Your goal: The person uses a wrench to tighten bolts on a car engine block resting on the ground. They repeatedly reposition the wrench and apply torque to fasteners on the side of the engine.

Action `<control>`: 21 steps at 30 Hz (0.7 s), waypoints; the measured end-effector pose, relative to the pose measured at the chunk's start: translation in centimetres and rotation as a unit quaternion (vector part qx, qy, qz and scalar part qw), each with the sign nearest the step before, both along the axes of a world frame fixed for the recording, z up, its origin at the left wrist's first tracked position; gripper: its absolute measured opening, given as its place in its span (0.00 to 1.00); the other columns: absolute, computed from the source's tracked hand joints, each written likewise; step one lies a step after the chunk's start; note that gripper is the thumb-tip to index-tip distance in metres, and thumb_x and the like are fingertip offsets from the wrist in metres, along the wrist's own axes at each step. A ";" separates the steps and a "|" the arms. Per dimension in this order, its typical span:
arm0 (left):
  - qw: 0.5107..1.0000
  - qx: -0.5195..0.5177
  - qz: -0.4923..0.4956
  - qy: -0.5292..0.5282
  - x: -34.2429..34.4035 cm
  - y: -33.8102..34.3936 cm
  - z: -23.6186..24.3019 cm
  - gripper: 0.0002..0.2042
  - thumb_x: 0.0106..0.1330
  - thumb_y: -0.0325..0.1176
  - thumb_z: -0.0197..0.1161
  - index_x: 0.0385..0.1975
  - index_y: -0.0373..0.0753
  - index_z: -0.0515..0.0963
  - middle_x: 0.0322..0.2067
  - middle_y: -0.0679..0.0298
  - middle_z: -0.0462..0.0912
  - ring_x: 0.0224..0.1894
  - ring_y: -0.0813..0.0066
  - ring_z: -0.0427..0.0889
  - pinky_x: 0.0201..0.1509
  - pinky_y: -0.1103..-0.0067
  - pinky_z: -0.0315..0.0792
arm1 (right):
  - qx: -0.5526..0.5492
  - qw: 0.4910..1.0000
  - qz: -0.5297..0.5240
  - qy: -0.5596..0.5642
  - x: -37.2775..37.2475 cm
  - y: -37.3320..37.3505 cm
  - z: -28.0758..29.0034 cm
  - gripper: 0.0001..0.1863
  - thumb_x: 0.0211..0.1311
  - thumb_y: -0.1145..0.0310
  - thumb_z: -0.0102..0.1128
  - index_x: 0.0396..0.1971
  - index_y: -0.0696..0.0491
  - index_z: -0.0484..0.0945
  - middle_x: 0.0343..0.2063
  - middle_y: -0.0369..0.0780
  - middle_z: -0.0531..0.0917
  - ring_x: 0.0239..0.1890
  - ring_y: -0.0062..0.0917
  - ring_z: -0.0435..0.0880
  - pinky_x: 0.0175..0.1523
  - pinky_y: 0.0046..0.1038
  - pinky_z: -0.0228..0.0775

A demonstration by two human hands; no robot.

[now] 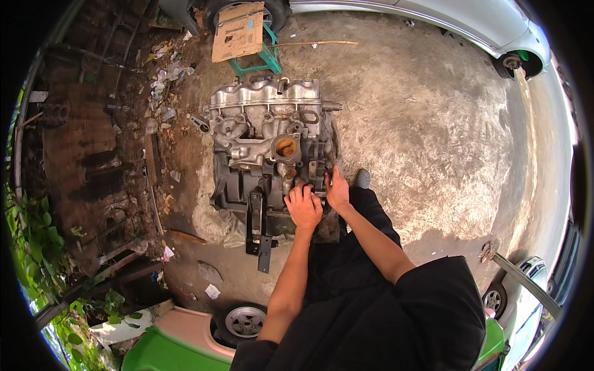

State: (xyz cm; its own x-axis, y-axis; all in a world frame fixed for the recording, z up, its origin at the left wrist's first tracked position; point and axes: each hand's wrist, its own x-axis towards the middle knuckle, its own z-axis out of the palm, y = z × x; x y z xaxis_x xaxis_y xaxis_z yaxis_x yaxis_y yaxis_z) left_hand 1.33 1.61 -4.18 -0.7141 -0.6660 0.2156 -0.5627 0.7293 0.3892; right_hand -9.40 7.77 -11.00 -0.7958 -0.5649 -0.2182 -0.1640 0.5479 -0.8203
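Note:
A bare metal car engine (266, 139) stands on the ground in front of me. It has a silver ribbed cover along its far side and a round intake opening (286, 148) with a brownish inside. My left hand (304, 208) rests at the engine's near right part, its fingers curled over a small part that they hide. Close beside it, my right hand (337, 191) is closed at the engine's right edge, index finger pointing away from me. What it grips is too small to make out. A black metal bracket (255, 222) juts toward me left of my hands.
Beyond the engine, a green stool (267, 59) carries a cardboard sheet (238, 31) with tools on it. A silver car (402, 15) stands at the far side. Litter (164, 83) and planks lie along the left. A wheel (244, 321) and green bodywork (176, 352) are near me.

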 end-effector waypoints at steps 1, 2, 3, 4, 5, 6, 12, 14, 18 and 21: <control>1.000 0.001 0.001 0.001 0.0 0.0 0.0 0.12 0.58 0.33 0.55 0.41 0.40 0.75 0.49 0.57 0.76 0.50 0.56 0.72 0.56 0.60 0.62 | 0.029 1.000 0.005 0.010 0.2 0.1 -0.1 0.10 0.70 0.67 0.51 0.42 0.59 0.67 0.34 0.55 0.81 0.37 0.54 0.81 0.41 0.48 0.72; 1.000 0.001 0.002 0.001 0.0 0.0 0.0 0.12 0.58 0.33 0.55 0.41 0.40 0.75 0.49 0.57 0.75 0.51 0.56 0.72 0.56 0.60 0.62 | 0.032 0.999 0.012 0.021 0.1 0.3 -0.3 0.11 0.71 0.67 0.51 0.43 0.59 0.67 0.34 0.55 0.81 0.37 0.54 0.80 0.41 0.48 0.71; 1.000 -0.001 0.002 0.001 -0.1 0.0 -0.1 0.12 0.58 0.33 0.55 0.41 0.40 0.75 0.50 0.57 0.75 0.51 0.55 0.72 0.56 0.60 0.62 | 0.040 0.999 0.019 0.023 0.1 0.5 -0.5 0.11 0.71 0.67 0.51 0.44 0.59 0.67 0.34 0.55 0.81 0.37 0.54 0.80 0.40 0.49 0.71; 1.000 0.001 0.002 0.003 -0.1 0.1 -0.1 0.11 0.58 0.32 0.54 0.41 0.40 0.75 0.49 0.56 0.75 0.50 0.54 0.72 0.56 0.59 0.62 | 0.042 0.998 0.023 0.027 0.1 0.7 -0.7 0.11 0.71 0.67 0.51 0.45 0.59 0.66 0.35 0.54 0.81 0.37 0.54 0.80 0.40 0.49 0.71; 1.000 0.002 0.002 0.006 -0.1 0.2 -0.1 0.11 0.58 0.31 0.54 0.40 0.40 0.75 0.49 0.56 0.75 0.49 0.53 0.72 0.55 0.59 0.61 | 0.038 0.998 0.013 0.046 0.0 1.0 -0.9 0.11 0.71 0.68 0.51 0.44 0.60 0.67 0.34 0.54 0.81 0.37 0.54 0.80 0.40 0.48 0.71; 1.000 0.004 0.004 0.011 -0.1 0.1 -0.1 0.11 0.58 0.31 0.53 0.40 0.40 0.75 0.49 0.55 0.75 0.48 0.52 0.72 0.55 0.58 0.61 | 0.027 0.997 0.001 0.066 -0.1 1.5 -1.0 0.10 0.71 0.69 0.51 0.43 0.60 0.67 0.33 0.54 0.81 0.36 0.53 0.80 0.40 0.47 0.71; 1.000 0.007 0.009 -0.013 0.1 0.1 -0.3 0.11 0.61 0.35 0.52 0.40 0.40 0.75 0.45 0.57 0.75 0.48 0.55 0.72 0.55 0.60 0.62 | -0.069 0.989 -0.132 0.010 -1.9 4.8 -1.9 0.07 0.67 0.75 0.58 0.40 0.61 0.72 0.31 0.52 0.83 0.36 0.47 0.83 0.42 0.38 0.73; 1.000 0.002 0.008 -0.009 0.1 0.1 -0.3 0.11 0.61 0.34 0.52 0.40 0.40 0.75 0.46 0.57 0.75 0.48 0.55 0.72 0.55 0.60 0.62 | -0.071 0.987 -0.144 -0.017 -3.2 5.3 -2.3 0.08 0.65 0.75 0.58 0.41 0.62 0.73 0.33 0.51 0.84 0.39 0.46 0.84 0.45 0.38 0.73; 1.000 0.012 0.007 -0.011 0.0 0.0 -0.2 0.11 0.60 0.34 0.52 0.40 0.40 0.75 0.48 0.57 0.75 0.48 0.55 0.72 0.55 0.60 0.61 | -0.107 0.972 -0.191 -0.082 -5.9 3.6 -3.7 0.07 0.64 0.74 0.62 0.38 0.61 0.77 0.28 0.47 0.86 0.36 0.38 0.87 0.43 0.33 0.75; 1.000 0.000 0.004 -0.013 -0.1 0.0 -0.2 0.12 0.59 0.34 0.53 0.41 0.40 0.74 0.49 0.57 0.75 0.48 0.55 0.72 0.54 0.60 0.62 | -0.004 0.986 -0.138 -0.089 -8.0 2.0 -5.2 0.13 0.70 0.63 0.56 0.38 0.60 0.78 0.26 0.48 0.85 0.34 0.37 0.87 0.41 0.34 0.76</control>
